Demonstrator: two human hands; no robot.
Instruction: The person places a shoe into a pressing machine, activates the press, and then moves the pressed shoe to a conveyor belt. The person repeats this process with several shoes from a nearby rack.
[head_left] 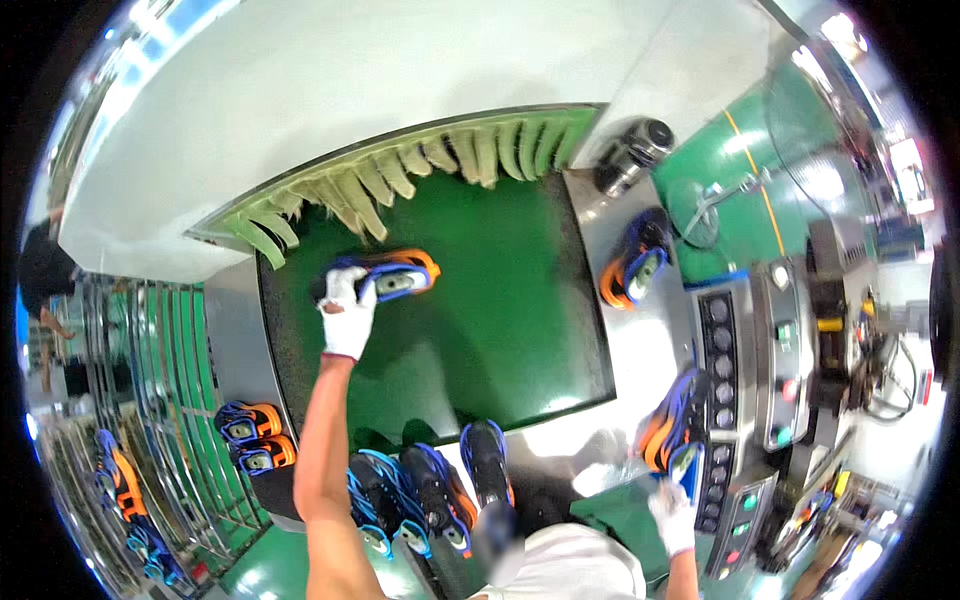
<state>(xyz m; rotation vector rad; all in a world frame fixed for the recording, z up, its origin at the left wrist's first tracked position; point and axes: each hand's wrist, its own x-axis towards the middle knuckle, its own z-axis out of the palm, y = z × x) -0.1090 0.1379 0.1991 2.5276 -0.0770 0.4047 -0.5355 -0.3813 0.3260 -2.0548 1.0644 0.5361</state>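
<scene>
My left hand (pixel 348 312), in a white glove, reaches out over the green conveyor belt (pixel 480 350). Its fingers are closed on the dark end of a sneaker (pixel 402 278) with blue and orange trim, which sits on the belt before a strip curtain (pixel 430 160). At the lower right, my right hand (pixel 673 517), also gloved, has its fingers closed at the near end of another black, blue and orange sneaker (pixel 675 425). That sneaker is by the metal ledge beside the control panel. The exact grip of the right fingers is small and partly hidden.
A sneaker (pixel 638 260) and a metal cylinder (pixel 635 157) stand on the right ledge. Several sneakers (pixel 485 460) line the belt's near edge, and a pair (pixel 255 437) lies at left. A metal rack (pixel 160 350) stands far left, a control panel (pixel 718 360) at right.
</scene>
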